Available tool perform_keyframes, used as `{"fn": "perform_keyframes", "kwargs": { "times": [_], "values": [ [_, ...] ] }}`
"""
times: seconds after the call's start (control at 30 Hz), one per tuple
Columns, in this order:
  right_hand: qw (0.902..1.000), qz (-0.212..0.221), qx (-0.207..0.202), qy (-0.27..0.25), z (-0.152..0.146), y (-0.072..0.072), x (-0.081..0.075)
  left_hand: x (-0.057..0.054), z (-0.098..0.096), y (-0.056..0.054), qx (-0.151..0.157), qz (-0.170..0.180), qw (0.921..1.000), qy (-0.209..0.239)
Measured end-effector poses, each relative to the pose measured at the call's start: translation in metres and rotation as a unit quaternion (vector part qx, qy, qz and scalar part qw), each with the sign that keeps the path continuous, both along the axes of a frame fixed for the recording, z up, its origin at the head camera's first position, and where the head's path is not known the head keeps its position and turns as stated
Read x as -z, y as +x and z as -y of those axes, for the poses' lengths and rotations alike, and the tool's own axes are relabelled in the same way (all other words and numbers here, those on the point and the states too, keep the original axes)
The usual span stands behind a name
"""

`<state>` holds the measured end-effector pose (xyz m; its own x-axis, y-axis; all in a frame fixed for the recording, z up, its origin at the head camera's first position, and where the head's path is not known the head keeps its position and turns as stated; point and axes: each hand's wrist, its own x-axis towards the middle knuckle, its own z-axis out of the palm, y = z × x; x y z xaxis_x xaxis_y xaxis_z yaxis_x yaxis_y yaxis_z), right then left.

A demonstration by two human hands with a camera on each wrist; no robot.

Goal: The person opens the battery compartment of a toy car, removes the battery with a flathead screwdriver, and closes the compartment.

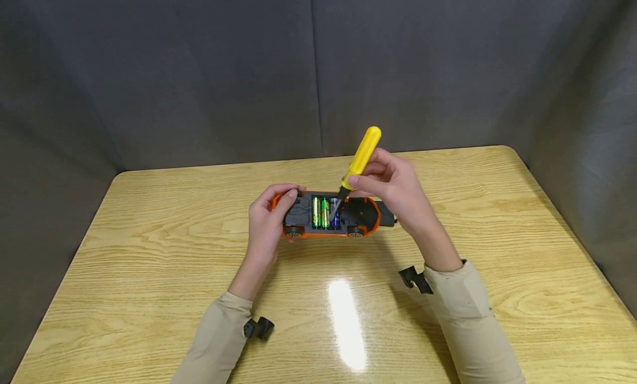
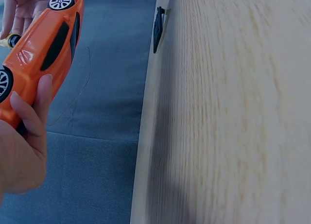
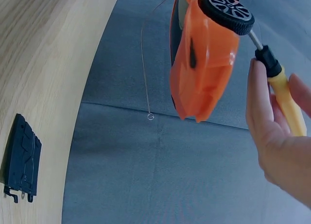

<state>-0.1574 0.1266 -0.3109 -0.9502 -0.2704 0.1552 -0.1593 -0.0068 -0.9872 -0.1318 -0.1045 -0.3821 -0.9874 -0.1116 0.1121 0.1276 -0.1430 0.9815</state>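
Observation:
An orange toy car (image 1: 298, 212) is held wheels-up above the table by my left hand (image 1: 264, 223), thumb on its dark underside and fingers on its far side. Its battery bay lies uncovered, showing two green batteries (image 1: 316, 211) and a blue one (image 1: 336, 218). My right hand (image 1: 403, 193) grips a yellow-handled screwdriver (image 1: 365, 151), tilted, its metal tip down at the batteries by the blue one. Whether the tip touches one, I cannot tell. In the left wrist view, fingers wrap the car body (image 2: 58, 54); the bay is hidden there.
A black battery cover (image 3: 24, 158) lies on the wooden table (image 1: 149, 251), partly behind the car's right end in the head view. Dark grey curtain panels (image 1: 214, 68) stand behind the table and at its sides. Black wrist cameras (image 1: 259, 327) sit on both sleeves.

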Motion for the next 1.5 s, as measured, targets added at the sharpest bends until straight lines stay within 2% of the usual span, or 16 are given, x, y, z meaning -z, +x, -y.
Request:
{"fn": "perform_keyframes", "kwargs": {
  "times": [0.23,0.5,0.77,0.97,1.2,1.27,1.33,1.43,1.5],
  "values": [
    [0.9987,-0.019,-0.024,0.040,0.002,0.002,-0.001,0.000,0.000,-0.001,-0.002,0.006,1.0000,0.005],
    [0.9972,-0.036,-0.041,0.050,0.004,0.006,-0.004,0.000,0.000,0.000,-0.002,0.009,0.9999,0.006],
    [0.9905,-0.075,-0.044,0.107,0.005,0.010,-0.005,-0.001,-0.001,-0.001,-0.008,0.010,0.9999,0.008],
    [0.9882,-0.087,-0.057,0.112,0.006,0.013,-0.006,-0.001,-0.001,-0.001,-0.011,0.012,0.9998,0.008],
    [0.9838,-0.093,-0.112,0.104,0.004,0.019,-0.010,0.001,0.000,-0.001,-0.015,0.024,0.9996,0.006],
    [0.9807,-0.107,-0.123,0.107,0.005,0.021,-0.011,0.001,0.000,-0.001,-0.016,0.028,0.9995,0.007],
    [0.9749,-0.142,-0.123,0.119,0.006,0.023,-0.013,0.001,0.000,-0.001,-0.015,0.031,0.9994,0.010],
    [0.9616,-0.206,-0.106,0.147,0.010,0.027,-0.014,0.001,0.000,0.000,-0.015,0.034,0.9992,0.012],
    [0.9539,-0.233,-0.098,0.162,0.011,0.029,-0.015,0.001,0.000,0.000,-0.016,0.036,0.9991,0.013]
  ]
}}
